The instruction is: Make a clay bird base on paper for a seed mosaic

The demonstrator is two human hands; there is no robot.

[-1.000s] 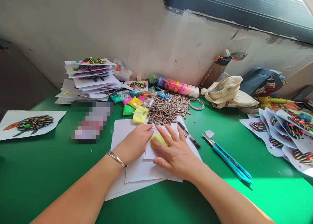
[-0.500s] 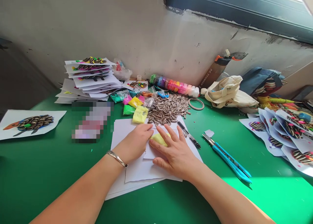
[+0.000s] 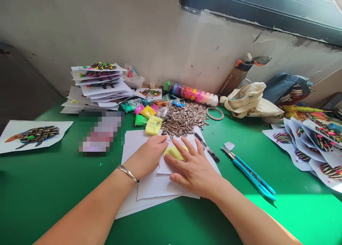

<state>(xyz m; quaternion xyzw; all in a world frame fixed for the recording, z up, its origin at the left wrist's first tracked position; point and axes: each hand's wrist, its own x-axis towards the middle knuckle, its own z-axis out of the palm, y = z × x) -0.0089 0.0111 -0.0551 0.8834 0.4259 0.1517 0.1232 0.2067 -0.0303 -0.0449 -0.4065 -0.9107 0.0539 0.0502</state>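
While the right hand (image 3: pixel 193 168), fingers flat and gripping nothing, is pressing the yellow clay lump (image 3: pixel 174 152) onto the paper sheet (image 3: pixel 160 186) just in front of the seed pile (image 3: pixel 184 120), the left hand (image 3: pixel 146 156), loosely curled and empty, is steadying the sheet; the clay is lying partly flattened, bearing no seeds.

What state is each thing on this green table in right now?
right hand, open, flat, pressing the yellow clay
left hand, resting on the paper sheets, beside the clay
yellow clay, flattened lump under right hand
paper sheets, loosely stacked, lying flat
sunflower seeds, loose heap
utility knife, lying flat, blade out
bottle, leaning on wall, lid looks open
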